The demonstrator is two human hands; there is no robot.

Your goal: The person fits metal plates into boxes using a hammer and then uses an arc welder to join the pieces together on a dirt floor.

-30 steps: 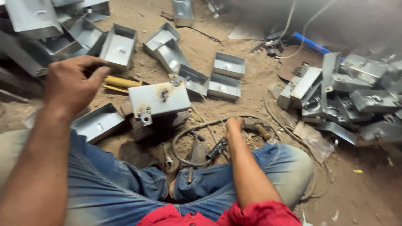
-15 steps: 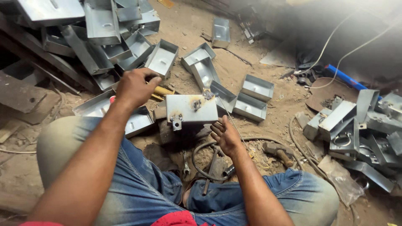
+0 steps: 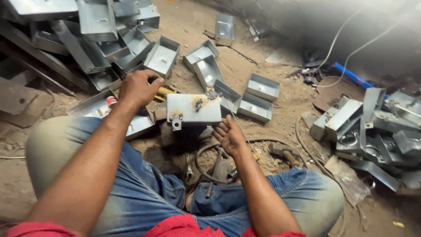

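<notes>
Seated worker, head view. The metal box (image 3: 194,109) rests on the dirt floor (image 3: 280,39) before the crossed legs, where it lay half a second earlier. The left hand (image 3: 139,89), grip curled shut on a yellow-handled tool (image 3: 164,91), stays beside the box's left end. The right hand (image 3: 229,135), fingers loosely open and empty, has risen to the box's lower right edge; contact cannot be told. A cable loop (image 3: 206,156) lies below.
</notes>
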